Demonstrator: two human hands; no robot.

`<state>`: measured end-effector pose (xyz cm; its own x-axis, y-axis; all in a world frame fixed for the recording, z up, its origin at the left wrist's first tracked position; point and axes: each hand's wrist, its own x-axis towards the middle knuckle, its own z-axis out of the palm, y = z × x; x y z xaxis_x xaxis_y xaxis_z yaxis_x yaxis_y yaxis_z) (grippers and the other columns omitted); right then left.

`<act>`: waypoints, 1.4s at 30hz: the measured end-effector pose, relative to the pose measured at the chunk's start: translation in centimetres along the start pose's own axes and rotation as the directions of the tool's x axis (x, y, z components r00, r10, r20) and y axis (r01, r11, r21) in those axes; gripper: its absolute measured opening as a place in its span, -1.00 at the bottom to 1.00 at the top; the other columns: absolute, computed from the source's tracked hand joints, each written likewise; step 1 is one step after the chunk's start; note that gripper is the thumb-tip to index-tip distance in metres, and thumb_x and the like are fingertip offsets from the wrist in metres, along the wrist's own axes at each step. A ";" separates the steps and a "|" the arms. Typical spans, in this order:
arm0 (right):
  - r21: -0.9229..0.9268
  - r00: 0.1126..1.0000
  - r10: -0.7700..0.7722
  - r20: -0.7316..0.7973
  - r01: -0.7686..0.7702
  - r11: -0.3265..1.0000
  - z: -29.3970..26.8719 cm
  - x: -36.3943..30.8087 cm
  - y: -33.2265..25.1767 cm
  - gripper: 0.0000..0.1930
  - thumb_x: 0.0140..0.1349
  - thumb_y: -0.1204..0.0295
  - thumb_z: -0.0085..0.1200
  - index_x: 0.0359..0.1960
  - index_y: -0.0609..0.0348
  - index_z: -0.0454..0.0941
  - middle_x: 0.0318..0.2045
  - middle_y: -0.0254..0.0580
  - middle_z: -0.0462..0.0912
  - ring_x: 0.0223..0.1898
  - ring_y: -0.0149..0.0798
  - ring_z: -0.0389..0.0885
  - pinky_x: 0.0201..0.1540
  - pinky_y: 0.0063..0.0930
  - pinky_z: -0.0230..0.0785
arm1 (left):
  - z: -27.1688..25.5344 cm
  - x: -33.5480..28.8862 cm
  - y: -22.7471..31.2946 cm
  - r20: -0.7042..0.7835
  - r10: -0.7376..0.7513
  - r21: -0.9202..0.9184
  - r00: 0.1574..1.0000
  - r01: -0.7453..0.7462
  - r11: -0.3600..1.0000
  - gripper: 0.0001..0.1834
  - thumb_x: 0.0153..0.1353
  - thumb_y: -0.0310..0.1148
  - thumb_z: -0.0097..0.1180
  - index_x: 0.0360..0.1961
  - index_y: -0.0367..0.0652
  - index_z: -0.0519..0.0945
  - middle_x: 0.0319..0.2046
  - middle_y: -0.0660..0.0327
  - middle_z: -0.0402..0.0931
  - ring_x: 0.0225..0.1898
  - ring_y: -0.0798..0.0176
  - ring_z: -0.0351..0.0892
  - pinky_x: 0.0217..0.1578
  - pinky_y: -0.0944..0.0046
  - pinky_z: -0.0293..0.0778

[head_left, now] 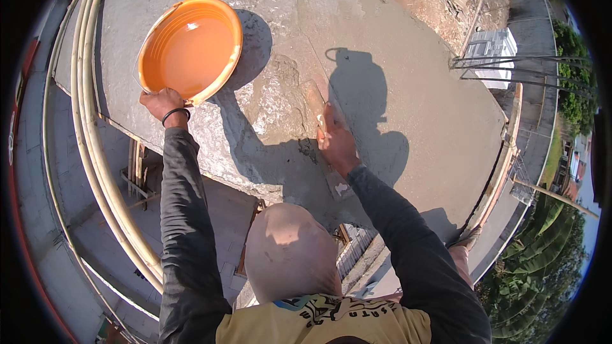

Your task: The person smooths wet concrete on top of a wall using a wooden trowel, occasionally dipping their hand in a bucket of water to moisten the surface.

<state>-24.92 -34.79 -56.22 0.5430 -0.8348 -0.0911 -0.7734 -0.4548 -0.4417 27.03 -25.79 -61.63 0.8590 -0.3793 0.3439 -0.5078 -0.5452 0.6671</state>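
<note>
Nearest, at six o'clock, the yellow shirt (pixel 319 327) bears dark, creased lettering (pixel 366 308), with no other writing that I can make out. Just beyond, toward three o'clock of centre, the right hand (pixel 338 146) has its fingers wrapped around the wooden grip (pixel 315 103) of a trowel (pixel 338 185), probably stiff and fairly light, best held there since its wet blade may be slick. Farther off, at ten o'clock, the left hand's (pixel 164 107) fingers clasp the near rim of a tilted orange basin (pixel 159 51) above grey concrete (pixel 433 121), likely light, slightly flexible plastic, steadiest by its thick lip.
</note>
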 end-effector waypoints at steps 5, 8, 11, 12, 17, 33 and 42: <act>-0.013 0.885 0.388 0.257 -0.398 0.917 -8.4 -0.3 3.0 -0.27 0.35 0.25 0.03 0.47 0.14 -0.01 0.09 0.31 0.50 -0.02 0.24 0.59 0.01 -0.03 0.48 | -1.3 -4.0 14.3 -0.128 -0.220 -0.050 0.967 0.215 0.975 -0.47 0.15 -0.39 0.19 0.04 -0.50 0.30 -0.11 -0.15 0.52 -0.06 -0.08 0.59 -0.01 0.11 0.46; 0.053 0.957 0.276 0.091 -0.282 0.958 -10.0 3.5 3.8 -0.28 0.36 0.22 0.04 0.48 0.06 0.01 0.02 0.27 0.54 -0.05 0.21 0.60 -0.03 -0.04 0.50 | -2.8 -2.5 13.7 -0.114 -0.264 -0.039 0.958 0.261 0.965 -0.48 0.15 -0.39 0.19 0.03 -0.49 0.31 -0.14 -0.18 0.53 -0.06 -0.10 0.60 0.00 0.12 0.46; 0.061 0.987 -0.149 0.063 0.145 0.988 -8.6 -4.3 2.7 -0.28 0.36 0.19 0.07 0.48 0.01 0.03 -0.06 0.27 0.60 -0.15 0.17 0.66 -0.12 -0.04 0.55 | -2.9 -2.6 12.9 -0.126 -0.229 -0.060 0.965 0.223 0.973 -0.49 0.14 -0.40 0.22 0.03 -0.47 0.32 -0.13 -0.15 0.54 -0.08 -0.05 0.60 0.00 0.15 0.46; 0.078 0.952 -0.242 0.186 0.231 0.970 -8.4 -6.9 1.9 -0.29 0.37 0.17 0.06 0.47 0.00 0.04 0.00 0.27 0.58 -0.11 0.15 0.65 -0.09 -0.07 0.54 | -2.7 -2.8 12.5 -0.111 -0.233 -0.078 0.966 0.226 0.971 -0.48 0.14 -0.40 0.23 0.02 -0.47 0.32 -0.13 -0.13 0.54 -0.09 -0.03 0.60 0.00 0.16 0.46; 0.051 0.832 -0.280 0.480 0.292 0.955 -6.1 -6.7 2.6 -0.32 0.39 0.07 0.01 0.46 -0.04 0.09 0.00 0.22 0.58 -0.09 0.11 0.65 -0.05 -0.12 0.53 | 0.6 -1.8 8.4 -0.040 -0.213 -0.162 0.976 0.204 0.965 -0.50 0.15 -0.43 0.25 0.03 -0.43 0.32 -0.15 -0.04 0.53 -0.12 0.08 0.58 -0.04 0.22 0.47; 0.109 0.973 -0.139 0.186 0.121 0.987 -5.8 3.8 4.8 -0.40 0.35 0.14 0.03 0.37 0.07 0.25 0.04 0.10 0.59 0.02 0.11 0.58 0.00 -0.03 0.45 | -2.8 -2.5 12.9 -0.148 -0.195 -0.133 0.969 0.176 0.975 -0.61 0.17 -0.53 0.19 -0.03 -0.45 0.36 -0.22 0.01 0.56 -0.28 0.16 0.58 -0.24 0.21 0.50; 0.067 0.989 -0.085 0.121 0.077 0.995 -5.8 7.3 3.2 -0.35 0.35 0.13 0.04 0.40 0.08 0.15 -0.16 0.13 0.66 -0.15 0.14 0.66 -0.10 -0.02 0.49 | -0.8 1.2 0.6 0.361 -0.142 -0.896 0.922 0.385 0.219 -0.83 0.35 -0.47 -0.10 -0.32 -0.32 0.51 -0.53 0.23 0.55 -0.41 0.26 0.54 -0.31 0.26 0.46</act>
<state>-25.33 -44.20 -53.12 0.6422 -0.7496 -0.1603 -0.7054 -0.4961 -0.5062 27.84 -25.95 -60.28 0.8400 -0.5423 -0.0163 0.2782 0.4046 0.8712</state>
